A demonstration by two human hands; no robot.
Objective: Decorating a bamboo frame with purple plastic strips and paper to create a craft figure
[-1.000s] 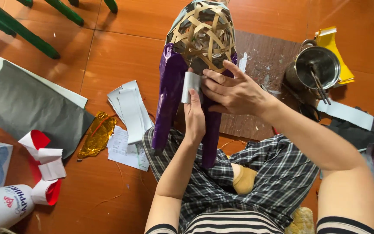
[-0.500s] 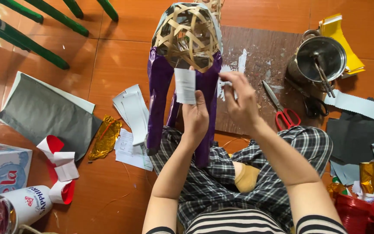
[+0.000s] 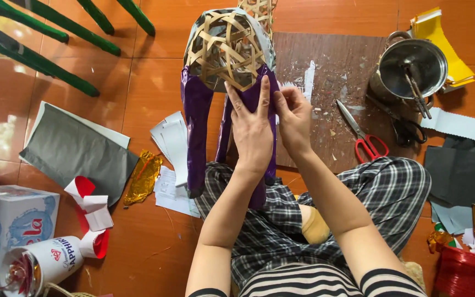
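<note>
Purple-legged woven bamboo frame (image 3: pixel 227 49) pressed by both hands.
Left hand (image 3: pixel 253 129) is laid flat, fingers released, on a purple leg (image 3: pixel 263 104); right hand (image 3: pixel 294 118) is pinched against it alongside.

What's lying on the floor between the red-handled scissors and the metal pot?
In the head view, dark-handled scissors lie between the red-handled scissors and the metal pot, beside the brown board.

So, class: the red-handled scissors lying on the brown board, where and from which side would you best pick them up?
Take the red-handled scissors by the handle loops, coming from the person's side: the loops lie nearest the checked trousers, while the closed blades point away toward the board's far end.
</note>
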